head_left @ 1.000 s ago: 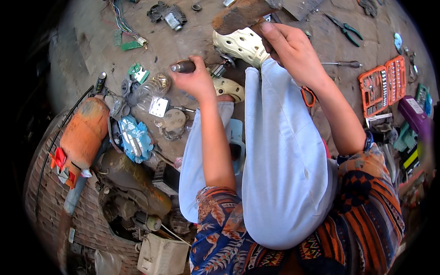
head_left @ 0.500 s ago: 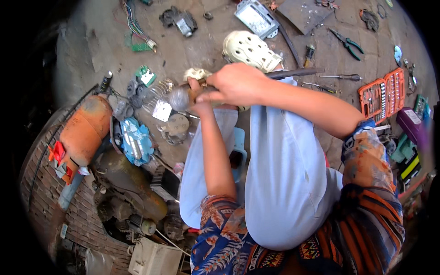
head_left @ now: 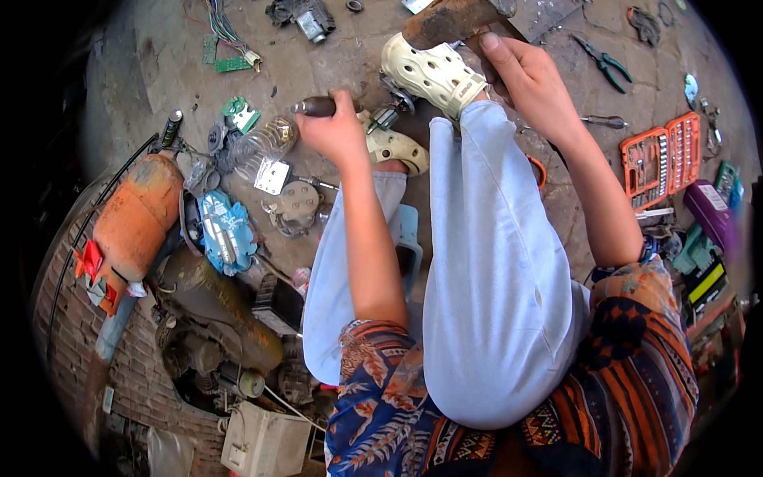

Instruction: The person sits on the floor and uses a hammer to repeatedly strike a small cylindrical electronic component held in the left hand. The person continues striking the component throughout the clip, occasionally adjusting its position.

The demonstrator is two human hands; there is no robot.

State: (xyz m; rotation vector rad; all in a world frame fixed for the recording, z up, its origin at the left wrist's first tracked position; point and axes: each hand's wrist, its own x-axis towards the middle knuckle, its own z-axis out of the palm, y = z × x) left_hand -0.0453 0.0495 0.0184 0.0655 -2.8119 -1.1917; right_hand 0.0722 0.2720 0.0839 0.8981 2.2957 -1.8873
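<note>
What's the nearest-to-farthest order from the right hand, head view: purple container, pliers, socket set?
1. Pliers: directly right of the right hand.
2. Socket set: lower right, case open.
3. Purple container: farther lower right, near the view's edge.

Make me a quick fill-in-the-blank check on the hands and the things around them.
1. Of the rusty-headed metal hammer and the dark-handled, metal-capped tool, the left hand grips the ____.
2. Of the teal-handled metal pliers and the open orange plastic socket case, the item nearer the picture's top edge is the ____.
3. The large, rusty orange cylinder lies toward the picture's ____ edge.
4. The number of perforated cream clogs in view is ____.

Missing words: tool; pliers; left; two.
</note>
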